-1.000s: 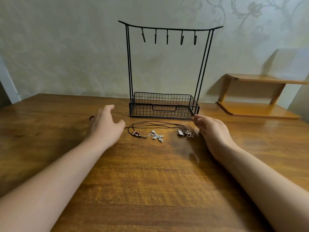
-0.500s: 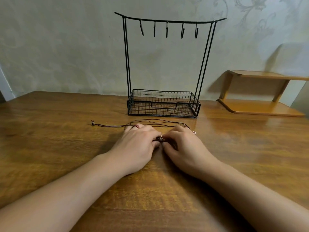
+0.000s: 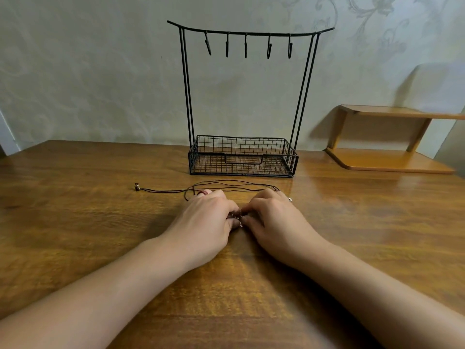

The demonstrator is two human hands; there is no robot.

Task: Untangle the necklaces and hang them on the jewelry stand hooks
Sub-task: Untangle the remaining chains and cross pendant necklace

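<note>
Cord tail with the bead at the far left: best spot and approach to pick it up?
Pinch the bead at the tip of the cord, coming from above with the left hand. The cord lies flat and thin on the table, hard to get under; the bead stands proud of the wood, apart from both hands and the tangle, with bare table around it.

Cam: single head-worn, wide-angle.
Facing: fwd and down across desk (image 3: 75, 222) toward wall.
Range: close; forearms fill lower frame, jewelry stand (image 3: 242, 102) at mid depth.
Shared views: n/a, one view only.
</note>
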